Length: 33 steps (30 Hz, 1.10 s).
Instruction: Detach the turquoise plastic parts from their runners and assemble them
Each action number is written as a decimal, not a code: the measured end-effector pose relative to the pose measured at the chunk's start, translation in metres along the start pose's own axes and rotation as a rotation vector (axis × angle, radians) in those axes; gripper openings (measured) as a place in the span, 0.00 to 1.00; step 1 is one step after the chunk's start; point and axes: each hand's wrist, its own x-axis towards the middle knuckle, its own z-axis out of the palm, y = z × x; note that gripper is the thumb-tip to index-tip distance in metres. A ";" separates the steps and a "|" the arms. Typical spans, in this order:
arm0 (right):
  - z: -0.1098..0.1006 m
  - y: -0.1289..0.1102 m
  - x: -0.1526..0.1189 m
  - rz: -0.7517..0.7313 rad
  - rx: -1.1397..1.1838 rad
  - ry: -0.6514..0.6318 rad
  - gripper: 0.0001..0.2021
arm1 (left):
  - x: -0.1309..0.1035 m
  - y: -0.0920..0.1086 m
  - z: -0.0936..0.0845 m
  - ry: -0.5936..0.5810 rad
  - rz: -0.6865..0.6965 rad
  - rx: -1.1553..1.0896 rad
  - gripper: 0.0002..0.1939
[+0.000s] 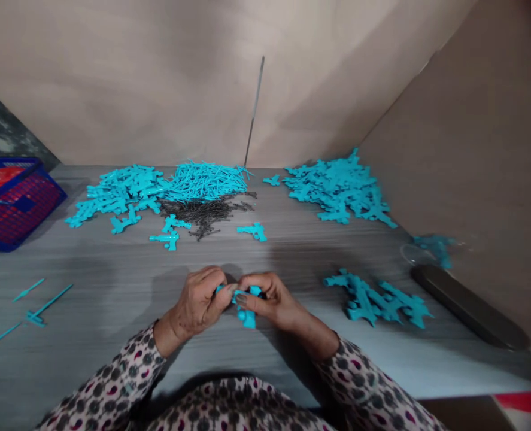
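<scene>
A turquoise plastic toy gun (247, 318) is held between both hands over the middle of the table, its grip pointing down toward me. My left hand (202, 296) pinches its left end, fingers curled and thumb pressed in. Wrapped round the body of the toy gun is my right hand (272, 300), thumb across the front. Fingers hide much of the toy, and whether a smaller part is pinched too cannot be seen. Just beyond the hands lie a single toy gun (254, 231) and a pair of others near a toy gun (165, 239) to the left.
At the back are a left heap of toy gun pieces (126, 190), thin turquoise rods (206, 181), small dark metal pieces (200, 214) and a right heap of toy guns (337, 187). More guns (377, 299) lie right, by a dark long case (469, 308). A blue basket (23, 206) stands left.
</scene>
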 end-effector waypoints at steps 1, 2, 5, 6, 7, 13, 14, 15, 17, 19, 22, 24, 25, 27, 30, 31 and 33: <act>0.001 0.000 -0.001 0.047 0.051 -0.031 0.21 | 0.000 0.001 0.001 0.008 0.007 0.002 0.17; 0.002 0.000 -0.001 0.081 0.099 -0.052 0.21 | 0.000 0.002 0.001 0.010 0.022 0.000 0.17; 0.003 0.000 -0.003 0.120 0.181 -0.086 0.21 | 0.000 0.003 0.000 -0.001 0.048 -0.017 0.17; 0.003 0.000 -0.004 0.112 0.176 -0.085 0.21 | 0.000 0.004 0.000 -0.011 0.039 -0.035 0.17; 0.003 -0.001 -0.004 0.097 0.160 -0.079 0.22 | 0.000 0.004 0.000 -0.019 0.018 -0.062 0.17; 0.005 -0.009 -0.004 0.047 0.072 -0.093 0.22 | 0.002 0.010 0.005 0.013 -0.114 -0.189 0.20; 0.006 -0.009 -0.004 0.034 0.059 -0.094 0.22 | 0.003 0.011 0.005 0.024 -0.111 -0.180 0.21; 0.007 -0.008 -0.004 0.017 0.042 -0.089 0.22 | 0.004 0.011 0.006 0.032 -0.108 -0.170 0.21; 0.009 -0.006 -0.003 -0.018 0.004 -0.066 0.23 | 0.004 0.010 0.007 0.039 -0.131 -0.163 0.21; 0.011 -0.002 -0.002 -0.034 -0.034 -0.040 0.23 | 0.002 0.007 0.011 0.031 -0.228 -0.191 0.21; 0.012 0.002 -0.001 -0.027 -0.101 -0.008 0.23 | -0.003 0.001 0.019 0.001 -0.451 -0.295 0.23; 0.012 0.003 -0.001 -0.027 -0.150 0.007 0.23 | -0.005 -0.001 0.024 -0.012 -0.569 -0.357 0.25; 0.011 0.003 0.000 -0.027 -0.166 0.011 0.23 | -0.005 -0.002 0.026 -0.011 -0.609 -0.375 0.25; 0.009 0.005 0.002 -0.017 -0.151 0.014 0.24 | -0.004 -0.003 0.027 -0.007 -0.643 -0.380 0.25; 0.006 0.010 0.006 0.051 -0.019 0.019 0.24 | 0.001 -0.003 0.022 -0.037 -0.584 -0.318 0.24; 0.006 0.013 0.007 0.084 0.040 0.028 0.24 | 0.002 -0.004 0.019 -0.048 -0.525 -0.271 0.23; 0.007 0.017 0.008 0.150 0.167 0.061 0.24 | 0.004 -0.005 0.014 -0.045 -0.352 -0.144 0.21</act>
